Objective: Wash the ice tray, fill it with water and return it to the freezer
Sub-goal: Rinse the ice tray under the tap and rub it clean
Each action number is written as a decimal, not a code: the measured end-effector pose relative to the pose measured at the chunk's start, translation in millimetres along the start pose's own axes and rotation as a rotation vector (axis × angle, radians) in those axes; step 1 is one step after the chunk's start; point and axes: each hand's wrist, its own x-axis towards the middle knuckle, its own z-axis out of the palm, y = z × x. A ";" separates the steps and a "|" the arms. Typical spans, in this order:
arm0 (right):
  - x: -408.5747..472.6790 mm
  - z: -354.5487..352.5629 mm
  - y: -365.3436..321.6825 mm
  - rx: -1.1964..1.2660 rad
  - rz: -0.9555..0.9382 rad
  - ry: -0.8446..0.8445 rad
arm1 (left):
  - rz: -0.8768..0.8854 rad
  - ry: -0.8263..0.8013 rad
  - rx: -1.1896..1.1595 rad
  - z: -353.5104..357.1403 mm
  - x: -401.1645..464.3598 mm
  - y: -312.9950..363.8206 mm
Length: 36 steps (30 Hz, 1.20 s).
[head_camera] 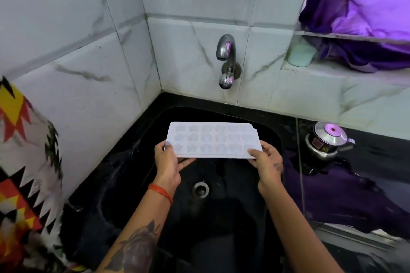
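Observation:
A white ice tray (213, 139) with star-shaped cavities hangs level over the black sink (137, 175), below and in front of the chrome tap (226, 60). My left hand (167, 164) grips the tray's near left corner, thumb on top and fingers underneath. My right hand (267, 162) grips the near right corner the same way. No water runs from the tap. The sink's drain (201, 189) shows beneath the tray.
A steel kettle (326, 142) stands on the black counter right of the sink. A pale green cup (301, 55) sits on a tiled ledge under a purple curtain (366, 6). A patterned cloth (22, 162) hangs at the left. Tiled walls close the corner.

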 end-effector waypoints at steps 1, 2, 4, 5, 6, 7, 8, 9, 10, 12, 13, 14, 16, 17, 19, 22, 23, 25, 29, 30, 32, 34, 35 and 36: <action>5.7 4.6 -0.9 -0.041 -0.008 0.016 | -0.006 0.003 -0.003 0.4 5.7 1.6; 10.3 8.7 -3.2 -0.096 -0.020 0.044 | -0.008 0.006 -0.001 0.2 9.9 2.8; 22.8 19.8 -11.1 -0.213 -0.075 0.109 | -0.007 0.005 0.008 -0.1 20.0 6.1; 28.7 26.7 -17.0 -0.282 -0.126 0.137 | -0.005 0.007 0.013 -0.6 24.6 7.3; 34.7 34.2 -23.9 -0.359 -0.194 0.160 | -0.004 0.010 0.014 -0.7 28.4 8.6; 41.1 41.4 -30.9 -0.433 -0.269 0.173 | -0.004 0.016 0.015 -1.0 31.4 8.9; 47.8 50.3 -38.6 -0.499 -0.344 0.170 | -0.008 0.020 0.012 -1.5 34.8 9.7; 55.4 60.0 -45.9 -0.553 -0.409 0.143 | -0.014 0.023 0.010 -2.2 38.3 10.3; 63.1 70.5 -53.3 -0.593 -0.459 0.093 | -0.019 0.024 0.010 -3.0 41.6 11.1; 79.0 91.8 -66.3 -0.667 -0.497 -0.037 | -0.025 0.025 0.016 -4.5 47.4 11.5; 87.4 102.4 -71.3 -0.726 -0.509 -0.089 | -0.027 0.028 0.020 -5.7 50.1 11.6; 95.0 112.2 -76.0 -0.794 -0.525 -0.127 | -0.029 0.032 0.020 -6.5 52.5 11.7; 109.9 128.7 -82.8 -0.906 -0.557 -0.178 | -0.032 0.040 0.015 -7.8 56.3 12.6; 117.1 134.4 -84.8 -0.950 -0.572 -0.199 | -0.033 0.042 0.013 -8.3 57.6 12.7; 129.6 141.6 -85.6 -1.021 -0.607 -0.235 | -0.032 0.039 0.013 -8.7 59.7 12.4; 139.8 144.7 -84.9 -1.064 -0.704 -0.232 | -0.026 0.034 0.012 -8.7 61.3 12.2; 141.0 144.9 -84.7 -1.068 -0.735 -0.232 | -0.027 0.034 0.009 -8.7 61.8 12.5; 141.1 145.0 -85.0 -1.108 -0.760 -0.230 | -0.029 0.036 0.003 -8.9 62.3 12.8; 144.2 145.2 -83.5 -1.259 -0.782 -0.227 | -0.028 0.044 0.008 -9.4 61.6 11.7; 145.7 144.9 -82.8 -1.286 -0.800 -0.229 | -0.027 0.044 0.008 -9.5 61.5 11.6; 147.1 144.1 -82.1 -1.323 -0.831 -0.225 | -0.027 0.043 0.008 -9.6 61.4 11.1; 146.1 143.6 -83.3 -1.354 -0.837 -0.222 | -0.028 0.041 0.010 -9.5 61.2 10.1; 145.6 143.5 -84.1 -1.361 -0.837 -0.223 | -0.028 0.040 0.011 -9.3 60.8 9.7; 144.6 143.5 -85.4 -1.369 -0.838 -0.224 | -0.028 0.039 0.011 -9.3 60.3 9.3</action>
